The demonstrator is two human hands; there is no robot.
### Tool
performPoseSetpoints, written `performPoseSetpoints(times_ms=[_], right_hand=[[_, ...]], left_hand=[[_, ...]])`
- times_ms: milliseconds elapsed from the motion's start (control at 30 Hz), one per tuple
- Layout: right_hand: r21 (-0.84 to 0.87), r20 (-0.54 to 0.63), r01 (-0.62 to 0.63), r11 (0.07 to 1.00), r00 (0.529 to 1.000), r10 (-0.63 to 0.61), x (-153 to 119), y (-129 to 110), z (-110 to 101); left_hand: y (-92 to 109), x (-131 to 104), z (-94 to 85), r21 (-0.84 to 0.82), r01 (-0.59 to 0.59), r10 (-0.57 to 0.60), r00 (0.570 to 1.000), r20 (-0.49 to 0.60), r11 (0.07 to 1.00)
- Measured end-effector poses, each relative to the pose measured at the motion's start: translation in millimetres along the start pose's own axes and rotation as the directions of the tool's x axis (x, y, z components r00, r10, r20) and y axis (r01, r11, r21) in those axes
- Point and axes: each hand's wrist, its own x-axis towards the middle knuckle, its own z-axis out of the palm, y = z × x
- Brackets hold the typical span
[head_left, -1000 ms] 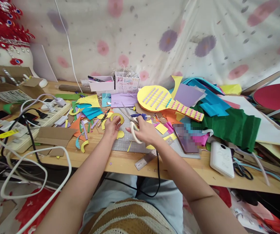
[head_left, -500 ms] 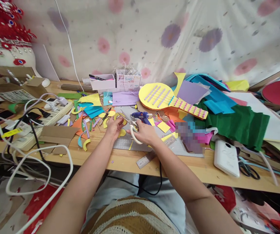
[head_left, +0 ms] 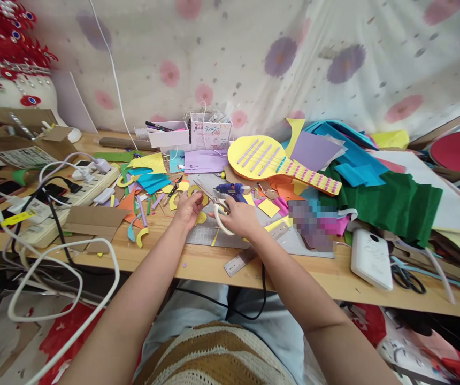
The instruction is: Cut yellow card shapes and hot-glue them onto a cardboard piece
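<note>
My right hand [head_left: 241, 216] is closed around the white handles of a pair of scissors [head_left: 222, 219], whose blades point up and to the left. Beside the blades, my left hand [head_left: 190, 210] pinches a small curved piece of yellow paper [head_left: 193, 190], partly covered by its fingers. Both hands are over a grey cutting mat [head_left: 201, 237]. Just behind the scissors lies a blue glue gun [head_left: 230, 189]. Beyond it rests a yellow paper guitar shape [head_left: 257, 155] with purple strips and pink and blue marks.
A metal ruler [head_left: 240, 262] crosses the mat's front edge. Paper scraps [head_left: 153, 183] lie to the left, near a power strip [head_left: 89, 192] with tangled cables. On the right are green crepe paper [head_left: 394, 203], a white power bank [head_left: 372, 259] and black-handled scissors [head_left: 408, 278].
The scissor blades have tilted slightly and look closer together beside the yellow piece. Both hands stay in nearly the same place.
</note>
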Motion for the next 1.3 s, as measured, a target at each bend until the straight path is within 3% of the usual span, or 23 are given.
performPoseSetpoints(times_ms=[533, 700, 767, 900, 933, 1000, 1133, 1233, 1300], right_hand=[[-0.013, 0.030, -0.028, 1.000, 0.999, 0.028, 0.2, 0.6, -0.4], [0.106, -0.116, -0.056, 0.993, 0.991, 0.069, 1.6, 7.1, -3.3], [0.212, -0.245, -0.074, 0.975, 0.961, 0.126, 1.1, 17.8, -16.4], [0.303, -0.423, -0.235, 0.923, 0.835, 0.352, -1.7, 56.5, -51.7], [0.270, -0.413, -0.287, 0.919, 0.828, 0.380, -2.5, 68.0, -57.2], [0.138, -0.300, -0.370, 0.919, 0.868, 0.395, -3.9, 89.9, -59.1], [-0.086, -0.064, -0.367, 0.926, 0.930, 0.362, -4.9, 119.6, -33.6], [-0.092, -0.028, -0.332, 0.939, 0.943, 0.331, -3.5, 127.7, -14.1], [-0.044, -0.075, -0.266, 0.963, 0.962, 0.262, -1.6, 127.4, -9.5]], left_hand=[[3.0, -0.5, 0.0, 0.077, -0.004, 0.003, 1.000, 0.015, 0.997], [3.2, -0.9, 1.0, 0.080, -0.012, 0.013, 1.000, -0.010, 0.997], [3.6, -1.1, 1.2, 0.086, -0.007, 0.009, 0.999, -0.033, 0.996], [3.1, -0.2, 0.8, 0.095, 0.015, -0.008, 0.997, -0.075, 0.995], [2.5, 0.3, 0.7, 0.101, 0.014, -0.006, 0.996, -0.085, 0.995], [0.8, 1.0, 0.7, 0.131, -0.002, 0.015, 0.994, -0.104, 0.991], [-2.9, 0.7, 1.8, 0.245, -0.053, 0.084, 0.990, -0.116, 0.968], [-3.6, -0.7, 2.7, 0.301, -0.088, 0.129, 0.985, -0.118, 0.950], [-3.3, -1.3, 2.9, 0.316, -0.108, 0.153, 0.981, -0.122, 0.943]])
